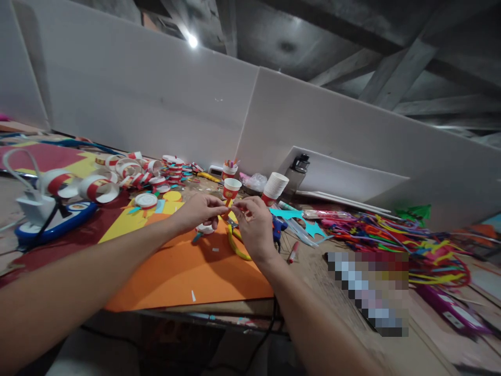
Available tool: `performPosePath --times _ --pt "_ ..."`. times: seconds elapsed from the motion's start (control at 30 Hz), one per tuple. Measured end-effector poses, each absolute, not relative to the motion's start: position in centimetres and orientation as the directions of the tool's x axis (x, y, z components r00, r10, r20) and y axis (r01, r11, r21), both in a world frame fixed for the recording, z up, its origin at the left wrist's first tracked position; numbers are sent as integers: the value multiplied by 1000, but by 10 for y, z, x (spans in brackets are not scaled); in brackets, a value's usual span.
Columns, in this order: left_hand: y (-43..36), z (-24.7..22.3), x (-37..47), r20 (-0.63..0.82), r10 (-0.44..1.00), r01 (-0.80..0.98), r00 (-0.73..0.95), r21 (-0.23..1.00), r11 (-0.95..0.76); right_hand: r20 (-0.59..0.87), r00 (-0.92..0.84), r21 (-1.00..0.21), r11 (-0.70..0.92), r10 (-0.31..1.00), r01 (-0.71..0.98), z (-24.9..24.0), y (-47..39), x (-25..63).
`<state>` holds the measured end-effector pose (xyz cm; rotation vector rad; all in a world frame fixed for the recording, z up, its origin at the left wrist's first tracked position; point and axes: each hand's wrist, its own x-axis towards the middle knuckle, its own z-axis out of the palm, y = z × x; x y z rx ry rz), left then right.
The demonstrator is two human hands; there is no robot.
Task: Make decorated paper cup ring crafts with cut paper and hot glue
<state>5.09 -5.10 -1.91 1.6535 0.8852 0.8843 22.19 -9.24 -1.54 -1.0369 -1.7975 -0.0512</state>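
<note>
My left hand (199, 211) and my right hand (255, 227) meet above the orange paper sheet (168, 284). Between their pinched fingertips is a small orange strip (228, 206), probably paper; the fingers partly cover it. Yellow-handled scissors (235, 245) lie on the sheet beside my right hand. Below my left hand, a white round piece with a teal tab (204, 228) is partly hidden. Just beyond the fingertips stands a red-and-white paper cup (232, 187). A similar white disc (146, 200) with coloured tabs lies to the left.
A stack of paper cups (277, 184) leans near a dark bottle (298, 175). Cut cup rings (99, 188) and a blue-edged power strip (62, 222) lie left. Right are a blue glue gun (278, 227), a red marker (293, 253) and coloured pipe cleaners (376, 227).
</note>
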Motion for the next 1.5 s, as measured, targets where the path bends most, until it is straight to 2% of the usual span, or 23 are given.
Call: performPosePath --times 0.17,0.43,0.67,1.5 --pt "-48 -26 50 118 844 161 524 959 -234 751 -78 -466 611 655 640 -18 -89 224" --pt "-47 -29 50 109 809 108 577 972 -208 727 -58 -507 592 684 627 -18 -89 225" --pt "-49 -29 51 135 804 126 579 960 -251 700 -44 -562 587 713 583 -17 -87 226" --pt "-54 -27 52 233 791 105 566 931 -350 662 -29 -627 574 749 526 -17 -85 228"
